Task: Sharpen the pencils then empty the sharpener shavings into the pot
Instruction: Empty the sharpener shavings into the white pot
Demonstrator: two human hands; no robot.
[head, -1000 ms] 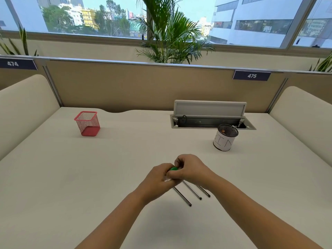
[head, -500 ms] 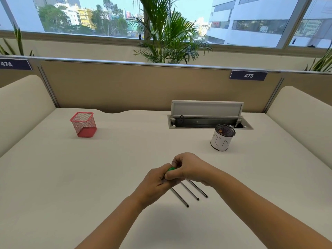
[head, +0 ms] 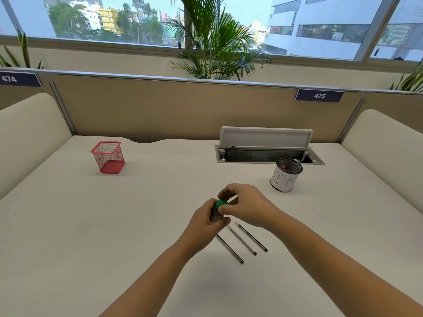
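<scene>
Gripped between both hands, the sharpener [head: 220, 205] looks like smooth green plastic with a slight gloss. Below the grip, three pencils [head: 243, 240] show dark, faintly shiny shafts on the matt, smooth cream desk [head: 114, 225]. Up right of the grip, the pot [head: 286, 174] is black metal mesh wrapped in matt white paper.

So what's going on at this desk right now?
A person is holding a green sharpener in both hands, the left hand gripping its body and the right hand on its green top. Three pencils lie on the desk just behind the hands. The pot marked BIN stands farther back on the right.
</scene>
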